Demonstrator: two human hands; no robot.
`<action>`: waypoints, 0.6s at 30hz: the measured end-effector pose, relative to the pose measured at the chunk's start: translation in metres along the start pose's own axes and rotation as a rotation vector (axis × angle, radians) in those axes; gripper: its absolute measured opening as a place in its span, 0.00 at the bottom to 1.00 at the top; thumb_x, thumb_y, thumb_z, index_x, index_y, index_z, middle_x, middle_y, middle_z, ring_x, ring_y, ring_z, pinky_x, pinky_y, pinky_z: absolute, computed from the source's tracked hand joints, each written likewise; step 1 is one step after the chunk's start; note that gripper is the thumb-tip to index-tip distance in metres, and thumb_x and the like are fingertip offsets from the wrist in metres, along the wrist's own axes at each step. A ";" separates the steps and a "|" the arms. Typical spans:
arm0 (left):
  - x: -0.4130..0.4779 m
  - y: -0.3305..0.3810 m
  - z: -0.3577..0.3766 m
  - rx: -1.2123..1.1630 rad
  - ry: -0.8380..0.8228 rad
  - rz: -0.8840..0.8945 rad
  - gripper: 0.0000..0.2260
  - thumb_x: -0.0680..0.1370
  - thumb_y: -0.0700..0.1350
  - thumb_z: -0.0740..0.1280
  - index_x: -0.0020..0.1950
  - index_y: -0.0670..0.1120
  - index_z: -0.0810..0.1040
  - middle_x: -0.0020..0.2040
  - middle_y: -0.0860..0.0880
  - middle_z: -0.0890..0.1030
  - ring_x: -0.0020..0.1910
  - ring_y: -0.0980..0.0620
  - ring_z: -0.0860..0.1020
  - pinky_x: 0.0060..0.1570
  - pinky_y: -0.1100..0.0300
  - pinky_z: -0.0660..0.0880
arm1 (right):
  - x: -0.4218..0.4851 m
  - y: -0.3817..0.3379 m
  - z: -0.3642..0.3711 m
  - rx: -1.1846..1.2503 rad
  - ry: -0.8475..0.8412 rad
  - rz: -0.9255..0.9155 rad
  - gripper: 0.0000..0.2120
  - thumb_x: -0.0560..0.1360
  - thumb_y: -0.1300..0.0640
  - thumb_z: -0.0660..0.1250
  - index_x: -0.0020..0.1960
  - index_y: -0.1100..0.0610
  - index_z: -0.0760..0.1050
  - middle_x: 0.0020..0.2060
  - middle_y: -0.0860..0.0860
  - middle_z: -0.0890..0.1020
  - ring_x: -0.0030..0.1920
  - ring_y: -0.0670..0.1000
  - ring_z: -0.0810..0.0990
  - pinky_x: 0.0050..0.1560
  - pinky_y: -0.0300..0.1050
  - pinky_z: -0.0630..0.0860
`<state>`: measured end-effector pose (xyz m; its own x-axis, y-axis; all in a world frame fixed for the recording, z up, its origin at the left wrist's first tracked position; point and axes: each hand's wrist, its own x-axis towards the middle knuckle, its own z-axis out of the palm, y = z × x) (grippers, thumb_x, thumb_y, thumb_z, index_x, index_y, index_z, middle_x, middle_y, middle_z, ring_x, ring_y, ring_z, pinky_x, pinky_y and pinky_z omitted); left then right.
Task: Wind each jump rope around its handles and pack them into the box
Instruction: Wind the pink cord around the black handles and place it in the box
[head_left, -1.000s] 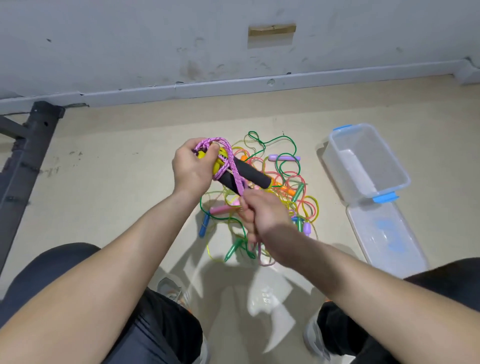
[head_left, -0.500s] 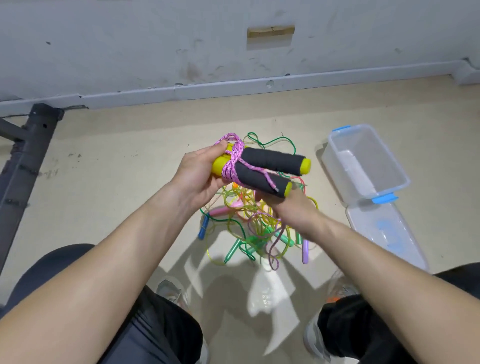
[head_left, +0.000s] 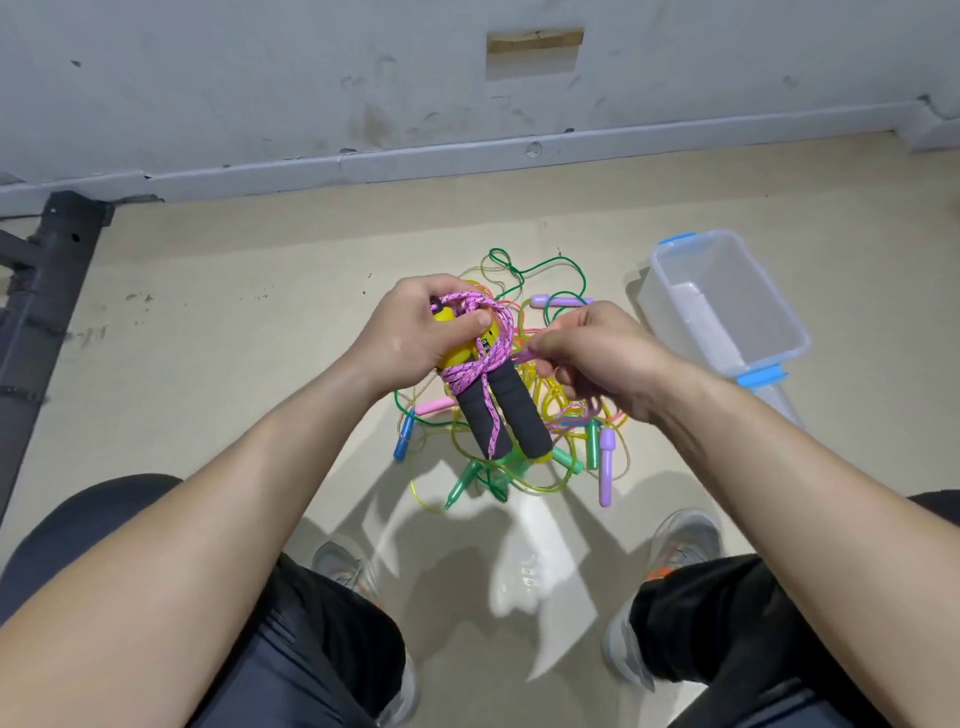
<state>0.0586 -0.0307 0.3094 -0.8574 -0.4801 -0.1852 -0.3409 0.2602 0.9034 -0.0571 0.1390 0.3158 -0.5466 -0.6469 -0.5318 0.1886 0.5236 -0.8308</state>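
Note:
My left hand (head_left: 415, 332) grips the yellow tops of two black foam jump-rope handles (head_left: 511, 410), which hang with their ends pointing down toward me. A pink braided rope (head_left: 480, 358) is wound around their upper part. My right hand (head_left: 597, 358) pinches a loose length of that pink rope just right of the handles. On the floor beneath lies a tangled pile of jump ropes (head_left: 566, 431) in green, yellow, orange, purple and blue. The clear plastic box (head_left: 727, 306) with blue clips stands open and empty to the right.
The box's clear lid (head_left: 779, 405) lies on the floor beside it, partly behind my right arm. A dark metal frame (head_left: 36, 312) stands at the left. A grey wall with a baseboard runs along the back. My knees and shoes are below.
The handles have swung from lying sideways to pointing down toward me. My right hand let go of the handle ends and now pinches the pink rope on the right.

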 end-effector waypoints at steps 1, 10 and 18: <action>0.001 -0.003 0.002 0.041 0.054 0.022 0.04 0.77 0.43 0.74 0.49 0.51 0.83 0.43 0.54 0.84 0.42 0.55 0.81 0.47 0.57 0.79 | -0.003 0.000 0.006 0.089 0.017 0.065 0.08 0.78 0.64 0.66 0.40 0.61 0.76 0.27 0.52 0.75 0.22 0.47 0.69 0.24 0.38 0.70; 0.003 -0.010 0.021 -0.006 0.462 0.042 0.07 0.76 0.48 0.73 0.53 0.49 0.83 0.43 0.56 0.83 0.45 0.53 0.80 0.53 0.54 0.78 | -0.031 -0.003 0.049 0.015 0.140 -0.073 0.17 0.84 0.57 0.58 0.40 0.63 0.74 0.27 0.58 0.78 0.22 0.47 0.78 0.38 0.52 0.80; 0.006 -0.005 0.021 -0.411 0.558 -0.168 0.09 0.73 0.53 0.74 0.48 0.50 0.84 0.46 0.45 0.86 0.46 0.43 0.84 0.51 0.41 0.82 | -0.034 0.012 0.073 -0.932 0.275 -0.421 0.14 0.84 0.54 0.56 0.69 0.55 0.67 0.45 0.47 0.78 0.48 0.59 0.80 0.40 0.47 0.61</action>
<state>0.0469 -0.0176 0.2954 -0.4432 -0.8719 -0.2081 -0.1835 -0.1389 0.9731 0.0232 0.1269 0.3120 -0.6100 -0.7886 -0.0775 -0.6963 0.5801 -0.4228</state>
